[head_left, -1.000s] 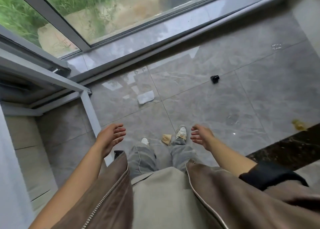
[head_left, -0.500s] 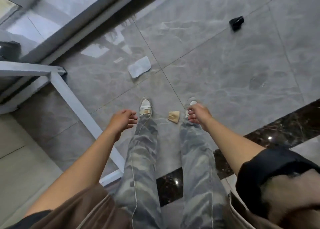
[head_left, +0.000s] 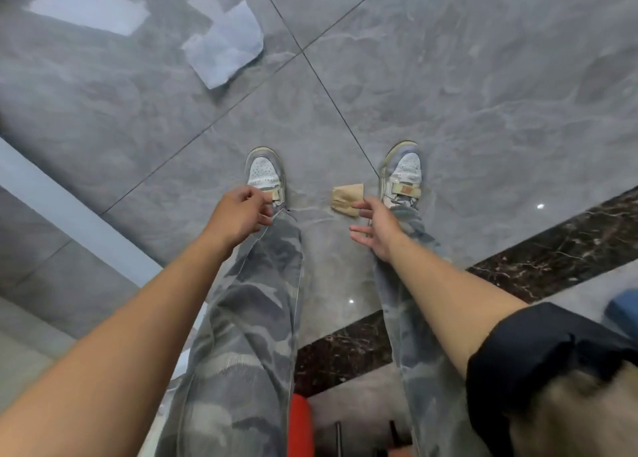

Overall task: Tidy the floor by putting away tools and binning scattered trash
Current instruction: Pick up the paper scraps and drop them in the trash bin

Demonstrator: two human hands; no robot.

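Below, the right hand (head_left: 374,227) hangs spread beside the tan scrap (head_left: 346,197); the left hand (head_left: 240,215) hangs loosely curled, empty.

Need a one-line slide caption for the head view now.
Right hand reaches toward tan paper scrap between the shoes; white tissue lies farther off.

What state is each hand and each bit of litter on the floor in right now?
Left hand: fingers loosely curled, holding nothing.
Right hand: open, fingers spread, gripping nothing.
Tan scrap: crumpled, lying on the floor, not gripped.
White paper: creased, lying flat on the tiles.
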